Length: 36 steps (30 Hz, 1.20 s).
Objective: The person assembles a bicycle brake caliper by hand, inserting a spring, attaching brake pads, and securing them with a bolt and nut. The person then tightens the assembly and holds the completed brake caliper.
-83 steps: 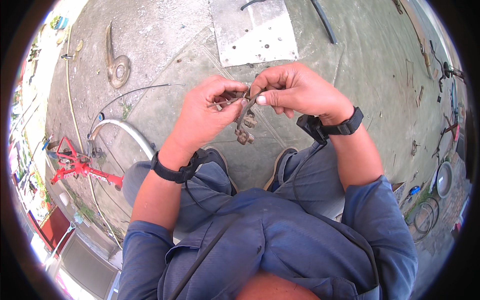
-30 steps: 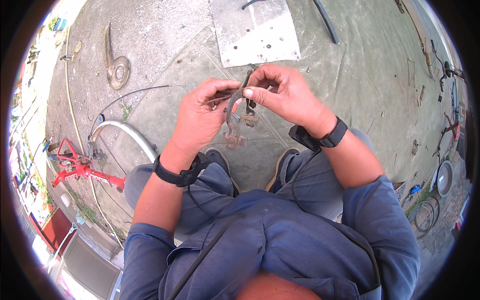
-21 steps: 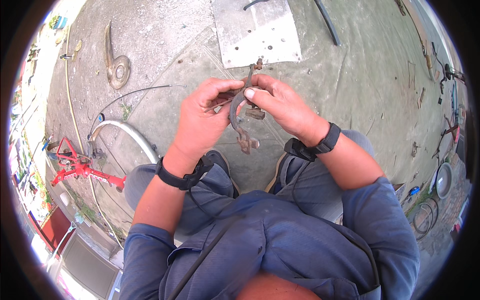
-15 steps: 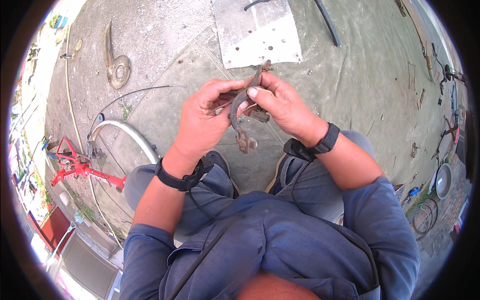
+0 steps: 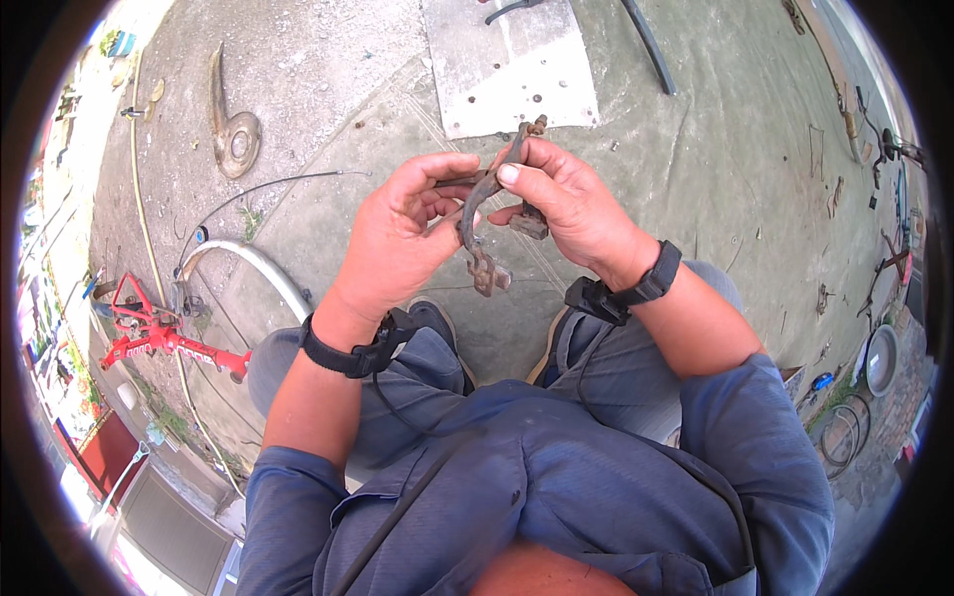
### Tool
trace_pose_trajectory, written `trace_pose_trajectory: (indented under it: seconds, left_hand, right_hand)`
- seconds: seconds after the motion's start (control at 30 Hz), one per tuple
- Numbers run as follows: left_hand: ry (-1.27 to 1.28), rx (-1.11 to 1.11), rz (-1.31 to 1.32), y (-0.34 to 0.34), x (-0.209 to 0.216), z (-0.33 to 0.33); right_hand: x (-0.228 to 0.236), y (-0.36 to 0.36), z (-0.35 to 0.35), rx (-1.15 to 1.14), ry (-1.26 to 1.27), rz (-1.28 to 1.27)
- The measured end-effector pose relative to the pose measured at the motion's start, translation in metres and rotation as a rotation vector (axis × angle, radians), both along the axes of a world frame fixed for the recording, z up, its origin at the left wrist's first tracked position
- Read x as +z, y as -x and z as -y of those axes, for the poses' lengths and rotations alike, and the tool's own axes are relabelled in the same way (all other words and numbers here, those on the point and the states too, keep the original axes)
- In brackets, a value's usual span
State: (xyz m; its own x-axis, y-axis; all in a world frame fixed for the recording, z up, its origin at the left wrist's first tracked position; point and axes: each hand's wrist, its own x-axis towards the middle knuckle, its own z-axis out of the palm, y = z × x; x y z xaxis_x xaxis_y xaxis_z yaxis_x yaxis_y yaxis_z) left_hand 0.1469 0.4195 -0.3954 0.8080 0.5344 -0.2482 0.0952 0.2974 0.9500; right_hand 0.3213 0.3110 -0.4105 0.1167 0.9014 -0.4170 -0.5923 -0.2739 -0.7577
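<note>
A dark, rusty bicycle brake caliper [image 5: 475, 206] with curved arms is held up between my two hands, above the ground and in front of my knees. My right hand [image 5: 568, 204] pinches its upper part, with the thumb lying on the arm. From the other side, my left hand [image 5: 402, 219] curls around the caliper, thumb and fingers against it; its fingertips are partly hidden. One brake pad [image 5: 528, 226] hangs below my right fingers. Another block-like end [image 5: 485, 275] points down toward my shoes.
Beyond my hands lies a pale metal sheet [image 5: 477, 94] with small parts on it. A red bicycle frame [image 5: 159, 338] and a wheel rim [image 5: 260, 260] are at the left. Further off are a coiled flat strip [image 5: 237, 146] and a thin cable [image 5: 283, 179]. A black tube [image 5: 651, 48] lies far right.
Both hands have shifted slightly. The left fingers have loosened and drawn back a little to the left, and the caliper has turned slightly, its top end moving right.
</note>
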Motion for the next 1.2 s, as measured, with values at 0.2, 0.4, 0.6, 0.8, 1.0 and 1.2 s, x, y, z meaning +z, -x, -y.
trace_pose_trajectory:
  seconds: [0.2,0.4,0.6,0.8,1.0,1.2]
  left_hand:
    - [-0.008,-0.035,0.024,0.003,0.001,-0.004]
    - [0.144,-0.069,0.096,0.010,0.005,-0.007]
    - [0.175,-0.099,0.126,0.013,0.008,-0.008]
    - [0.181,-0.108,0.110,0.013,0.015,-0.006]
    - [0.210,-0.113,0.133,0.012,0.017,-0.008]
    - [0.243,-0.100,0.164,0.012,0.016,-0.006]
  right_hand:
    - [0.000,-0.003,-0.001,0.019,-0.001,-0.051]
    - [0.000,-0.004,-0.002,0.006,0.011,-0.067]
    - [-0.002,-0.003,-0.001,0.019,-0.005,-0.029]
    - [0.000,-0.003,-0.001,0.004,0.002,-0.061]
    - [0.005,-0.005,-0.001,0.009,0.012,-0.071]
    - [0.005,-0.006,-0.001,0.003,0.036,-0.068]
